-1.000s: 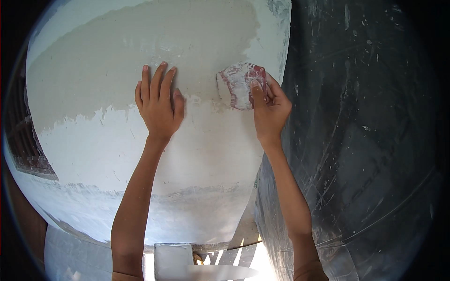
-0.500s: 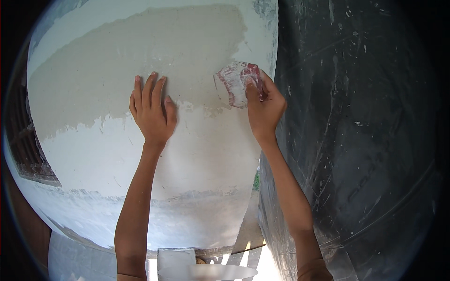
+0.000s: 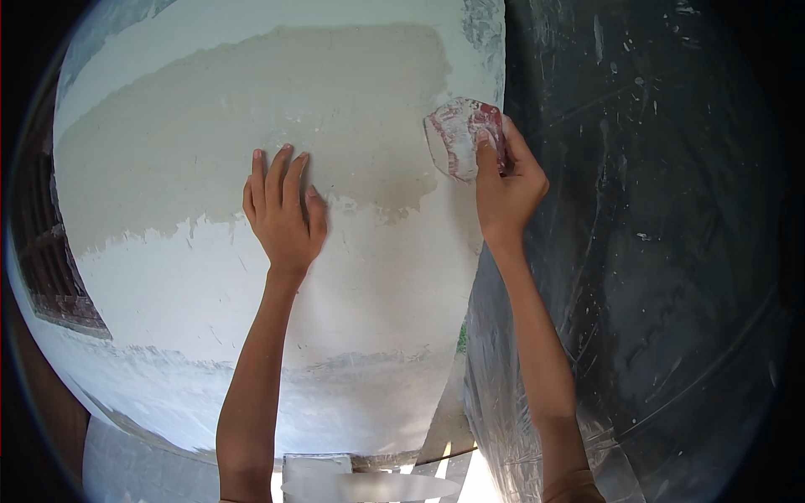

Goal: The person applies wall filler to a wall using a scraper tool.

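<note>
A white wall panel (image 3: 369,285) carries a broad, grey-beige, damp-looking patch (image 3: 210,126) with a ragged lower edge. My left hand (image 3: 289,214) rests against the panel over that lower edge, its fingers stretched out and holding nothing. Between the thumb and fingers of my right hand (image 3: 513,189) is a flat dark-red piece smeared with white (image 3: 459,142), its exact kind unclear. It lies at the right side of the patch, close to the panel's right edge. The fingers behind the piece are partly hidden.
Dark plastic sheeting (image 3: 671,251) with white splashes hangs along the panel's right edge. A dark slatted opening (image 3: 50,260) lies at the far left. Below, between my forearms, are a pale block (image 3: 317,466) and a blurred pale oval (image 3: 369,487).
My right hand has moved right and slightly up with the smeared piece, toward the panel's edge. My left hand stays at about the same spot on the panel. The view has shifted slightly.
</note>
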Tool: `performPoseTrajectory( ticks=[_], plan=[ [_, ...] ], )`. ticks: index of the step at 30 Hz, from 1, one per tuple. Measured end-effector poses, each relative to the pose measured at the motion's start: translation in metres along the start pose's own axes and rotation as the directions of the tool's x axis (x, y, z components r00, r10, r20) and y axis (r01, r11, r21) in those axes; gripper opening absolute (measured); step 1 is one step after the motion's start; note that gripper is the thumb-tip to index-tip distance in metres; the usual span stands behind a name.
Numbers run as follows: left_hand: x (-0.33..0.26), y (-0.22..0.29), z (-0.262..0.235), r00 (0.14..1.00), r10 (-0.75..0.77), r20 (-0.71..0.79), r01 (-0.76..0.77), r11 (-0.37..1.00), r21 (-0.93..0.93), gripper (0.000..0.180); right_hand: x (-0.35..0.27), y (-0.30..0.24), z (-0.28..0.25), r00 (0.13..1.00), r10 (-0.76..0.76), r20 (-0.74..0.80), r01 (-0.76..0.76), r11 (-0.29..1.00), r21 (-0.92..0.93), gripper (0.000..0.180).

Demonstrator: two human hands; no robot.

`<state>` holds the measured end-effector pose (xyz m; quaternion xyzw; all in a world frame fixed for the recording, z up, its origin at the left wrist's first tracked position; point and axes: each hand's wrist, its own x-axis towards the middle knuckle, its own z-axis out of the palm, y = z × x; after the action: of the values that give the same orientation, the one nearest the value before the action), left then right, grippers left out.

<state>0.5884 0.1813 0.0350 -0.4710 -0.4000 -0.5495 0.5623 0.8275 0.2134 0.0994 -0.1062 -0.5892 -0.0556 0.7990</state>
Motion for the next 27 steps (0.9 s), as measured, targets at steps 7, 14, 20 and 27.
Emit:
performPoseTrajectory(
  ticks=[7,14,20,27],
  plan=[
    [-0.002,-0.002,0.005,1.0,-0.021,0.009,0.021,1.0,-0.017,0.04,-0.02,-0.006,0.004,0.925,0.107,0.365,-0.107,0.994,-0.022,0.032],
    [0.0,-0.001,0.001,1.0,0.002,0.023,-0.002,0.999,-0.034,0.042,-0.013,0.005,-0.008,0.997,0.06,-0.042,-0.058,0.997,0.057,0.032],
    [-0.002,-0.005,-0.001,1.0,-0.009,0.019,0.01,1.0,-0.028,0.041,-0.019,0.001,-0.004,0.974,0.155,0.165,-0.146,0.987,-0.065,0.034],
    [0.001,-0.001,-0.001,1.0,0.002,0.022,-0.001,1.0,-0.027,0.04,-0.028,-0.005,0.005,0.987,0.104,0.12,-0.112,0.992,0.066,0.032]
  ],
)
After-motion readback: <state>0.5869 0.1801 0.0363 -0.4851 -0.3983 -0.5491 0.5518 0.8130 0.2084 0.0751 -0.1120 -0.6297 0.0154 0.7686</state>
